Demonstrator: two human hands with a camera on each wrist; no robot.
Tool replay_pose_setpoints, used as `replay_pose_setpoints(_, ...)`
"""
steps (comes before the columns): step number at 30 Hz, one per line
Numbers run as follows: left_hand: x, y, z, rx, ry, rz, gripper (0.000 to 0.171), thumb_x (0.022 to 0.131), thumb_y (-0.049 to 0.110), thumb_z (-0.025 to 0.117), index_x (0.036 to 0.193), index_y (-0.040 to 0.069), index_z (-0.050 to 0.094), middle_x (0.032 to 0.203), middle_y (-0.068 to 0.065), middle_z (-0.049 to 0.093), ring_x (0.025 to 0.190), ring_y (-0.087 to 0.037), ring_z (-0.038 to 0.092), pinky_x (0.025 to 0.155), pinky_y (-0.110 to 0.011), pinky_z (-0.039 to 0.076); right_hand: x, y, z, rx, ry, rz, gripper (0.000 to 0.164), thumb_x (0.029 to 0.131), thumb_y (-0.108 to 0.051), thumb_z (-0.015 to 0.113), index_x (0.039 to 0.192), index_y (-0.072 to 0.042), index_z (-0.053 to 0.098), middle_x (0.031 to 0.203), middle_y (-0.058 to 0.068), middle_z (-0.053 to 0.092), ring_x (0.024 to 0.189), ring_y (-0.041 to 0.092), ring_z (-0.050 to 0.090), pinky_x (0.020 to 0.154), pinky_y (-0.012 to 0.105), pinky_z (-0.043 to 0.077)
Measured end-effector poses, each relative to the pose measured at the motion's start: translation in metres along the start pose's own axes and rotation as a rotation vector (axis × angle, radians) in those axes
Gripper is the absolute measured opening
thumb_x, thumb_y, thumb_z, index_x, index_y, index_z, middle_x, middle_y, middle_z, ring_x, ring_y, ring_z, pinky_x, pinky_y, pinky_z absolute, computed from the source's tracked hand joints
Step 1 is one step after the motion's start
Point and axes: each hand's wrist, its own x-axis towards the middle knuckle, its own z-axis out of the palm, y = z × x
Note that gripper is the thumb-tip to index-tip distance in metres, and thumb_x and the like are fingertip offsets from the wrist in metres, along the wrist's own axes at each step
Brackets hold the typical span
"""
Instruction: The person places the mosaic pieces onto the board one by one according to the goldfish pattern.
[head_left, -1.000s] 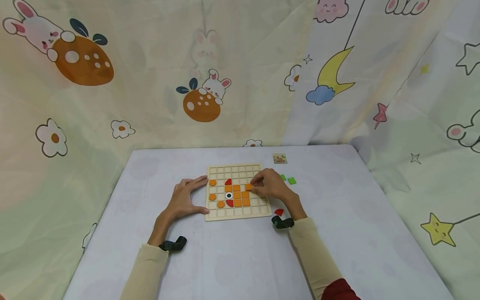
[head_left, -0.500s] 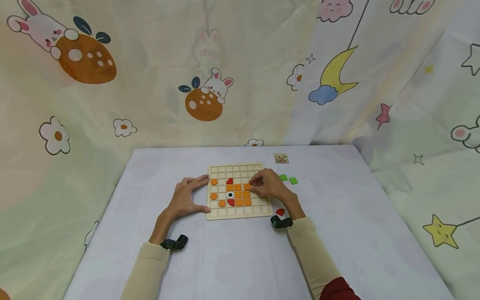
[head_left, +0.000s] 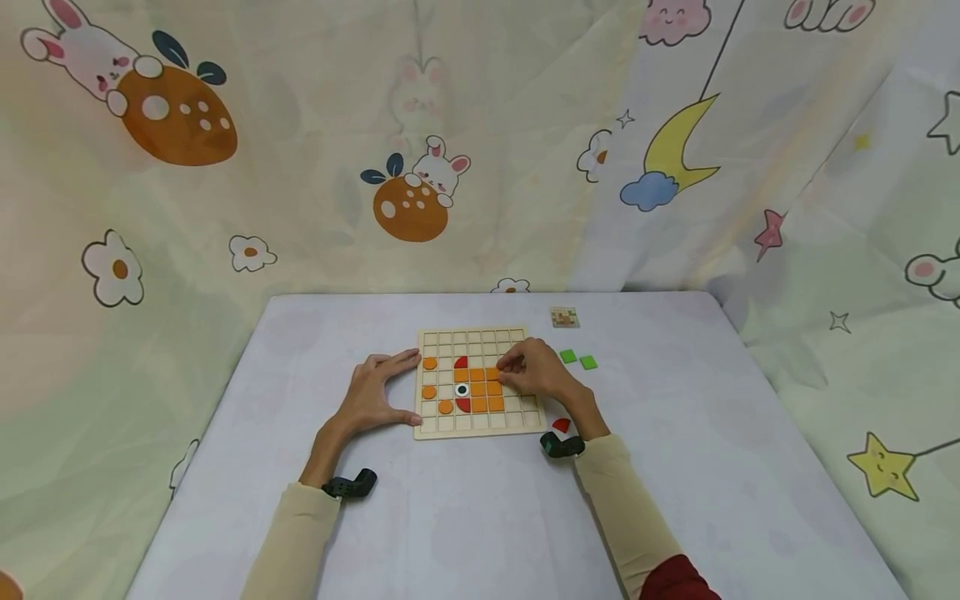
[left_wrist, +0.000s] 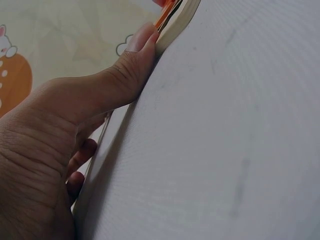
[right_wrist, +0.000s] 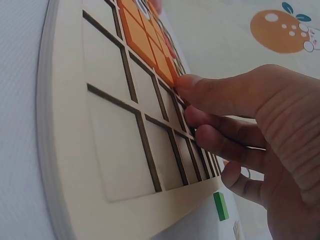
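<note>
A wooden grid board (head_left: 480, 433) lies on the table. Its cells hold a block of orange square tiles (head_left: 478, 404), a round eye piece (head_left: 462, 390), two red quarter-circle pieces (head_left: 461, 362) and three orange discs (head_left: 429, 363). My left hand (head_left: 369, 396) rests against the board's left edge, thumb and fingers spread apart. My right hand (head_left: 542, 369) reaches over the board's right side and pinches an orange square tile (head_left: 492, 375) at the upper right of the block. In the right wrist view, the thumb (right_wrist: 220, 92) touches that tile's edge; part of the tile is hidden.
Two green tiles (head_left: 588, 362) lie right of the board, behind my right hand. A loose red quarter-circle (head_left: 561, 425) sits near my right wrist. A small picture card (head_left: 565, 317) lies at the back. A printed cloth (head_left: 315, 167) hangs behind the table.
My right hand has shifted the orange square tile slightly left and down, from sitting askew to lining up with the orange block. My left hand stays at the board's edge.
</note>
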Motion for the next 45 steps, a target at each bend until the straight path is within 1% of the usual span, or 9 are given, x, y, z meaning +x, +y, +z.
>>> replay_pose_setpoints(5, 0.002, 0.002, -0.001, 0.006, 0.003, -0.001, 0.116, 0.063, 0.061, 0.101, 0.163, 0.026, 0.055, 0.173, 0.003, 0.048, 0.139, -0.034, 0.047, 0.116, -0.062, 0.033, 0.0, 0.001, 0.001, -0.011, 0.013, -0.005, 0.013, 0.092, -0.012, 0.087, 0.104, -0.007, 0.086, 0.094, 0.003, 0.081, 0.082, 0.012, 0.07, 0.079, 0.032, 0.06)
replay_pose_setpoints(11, 0.001, 0.003, 0.0, -0.006, 0.001, 0.006, 0.115, 0.063, 0.061, 0.101, 0.162, 0.025, 0.055, 0.172, 0.002, 0.049, 0.139, -0.034, 0.047, 0.117, -0.063, 0.032, -0.002, 0.0, 0.0, -0.008, 0.016, -0.009, 0.014, 0.092, -0.012, 0.087, 0.104, -0.006, 0.086, 0.094, 0.003, 0.082, 0.081, 0.011, 0.07, 0.078, 0.031, 0.06)
replay_pose_setpoints(20, 0.003, 0.003, -0.001, -0.02, 0.003, 0.022, 0.117, 0.061, 0.06, 0.102, 0.163, 0.025, 0.054, 0.173, 0.003, 0.048, 0.139, -0.034, 0.047, 0.115, -0.062, 0.032, -0.014, 0.001, -0.012, -0.029, 0.037, 0.004, 0.02, 0.089, -0.016, 0.092, 0.104, -0.005, 0.086, 0.097, 0.005, 0.083, 0.085, 0.014, 0.074, 0.08, 0.033, 0.062)
replay_pose_setpoints(24, 0.003, 0.003, -0.002, -0.024, 0.014, 0.039, 0.117, 0.061, 0.059, 0.102, 0.162, 0.023, 0.055, 0.173, 0.002, 0.049, 0.138, -0.033, 0.048, 0.114, -0.062, 0.032, -0.026, 0.005, -0.02, -0.035, 0.034, 0.003, 0.022, 0.086, -0.016, 0.094, 0.103, -0.004, 0.086, 0.094, 0.005, 0.084, 0.082, 0.013, 0.074, 0.078, 0.031, 0.061)
replay_pose_setpoints(29, 0.001, 0.003, -0.002, -0.031, 0.004, 0.035, 0.118, 0.06, 0.06, 0.102, 0.162, 0.024, 0.055, 0.173, 0.003, 0.049, 0.138, -0.033, 0.048, 0.114, -0.061, 0.031, -0.046, 0.011, -0.034, -0.027, 0.006, 0.006, 0.02, 0.085, -0.012, 0.094, 0.102, -0.003, 0.087, 0.091, 0.003, 0.084, 0.082, 0.011, 0.072, 0.078, 0.029, 0.059)
replay_pose_setpoints(32, 0.0, 0.002, -0.002, -0.025, -0.001, 0.028, 0.117, 0.061, 0.061, 0.102, 0.162, 0.024, 0.055, 0.173, 0.004, 0.048, 0.139, -0.033, 0.048, 0.114, -0.06, 0.031, -0.059, 0.015, -0.043, -0.022, -0.019, 0.031, 0.019, 0.082, -0.007, 0.094, 0.1, -0.005, 0.087, 0.092, 0.002, 0.083, 0.084, 0.012, 0.07, 0.079, 0.027, 0.057)
replay_pose_setpoints(37, 0.0, 0.001, -0.002, -0.023, 0.001, 0.016, 0.117, 0.061, 0.06, 0.102, 0.162, 0.025, 0.055, 0.173, 0.005, 0.047, 0.141, -0.033, 0.047, 0.115, -0.06, 0.031, -0.077, 0.022, -0.056, -0.009, -0.089, 0.09, 0.027, 0.076, -0.003, 0.097, 0.1, -0.008, 0.087, 0.096, 0.002, 0.084, 0.086, 0.014, 0.069, 0.078, 0.028, 0.057)
replay_pose_setpoints(41, 0.0, 0.0, -0.002, -0.034, -0.003, 0.013, 0.118, 0.06, 0.059, 0.102, 0.162, 0.025, 0.055, 0.174, 0.005, 0.047, 0.142, -0.034, 0.046, 0.117, -0.061, 0.03, -0.09, 0.026, -0.058, 0.007, -0.138, 0.113, 0.031, 0.072, -0.002, 0.099, 0.099, -0.009, 0.087, 0.096, 0.001, 0.084, 0.085, 0.016, 0.068, 0.079, 0.029, 0.057)
replay_pose_setpoints(45, 0.001, 0.0, -0.001, -0.037, -0.005, 0.015, 0.118, 0.061, 0.059, 0.102, 0.163, 0.025, 0.055, 0.174, 0.004, 0.046, 0.142, -0.035, 0.046, 0.118, -0.063, 0.029, -0.099, 0.029, -0.055, 0.025, -0.145, 0.092, 0.031, 0.071, 0.002, 0.097, 0.098, -0.009, 0.088, 0.095, 0.0, 0.084, 0.083, 0.015, 0.068, 0.077, 0.028, 0.057)
